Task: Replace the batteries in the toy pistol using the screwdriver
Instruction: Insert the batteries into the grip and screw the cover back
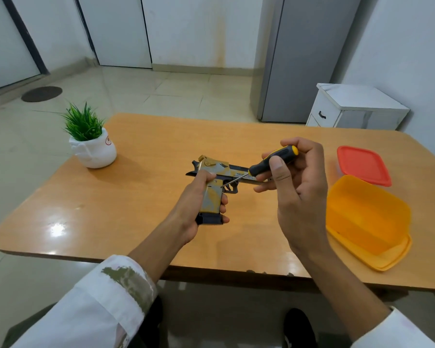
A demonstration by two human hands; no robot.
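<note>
Two hands busy: left hand [199, 197] clenches yellow-grey plastic toy pistol [212, 189] above the table, right hand [294, 182] grasps black-yellow screwdriver [269, 162], tip at grip screw; cover apparently unopened, batteries unchanged.

Bare wooden worktop [126, 212] is lying open at left and centre; an orange plastic tub [367, 219] and red lid [363, 165] are crowding the right, a white potted plant [92, 144] blocking the far-left corner.

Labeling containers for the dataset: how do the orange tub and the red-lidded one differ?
The orange tub is open, with no lid on it, and sits on what looks like its own orange lid; the red-lidded container is closed. The orange tub lies nearer the person; the red-lidded one sits behind it, farther away. The orange tub looks larger in this view. Both sit on the table, right of the right hand.
</note>
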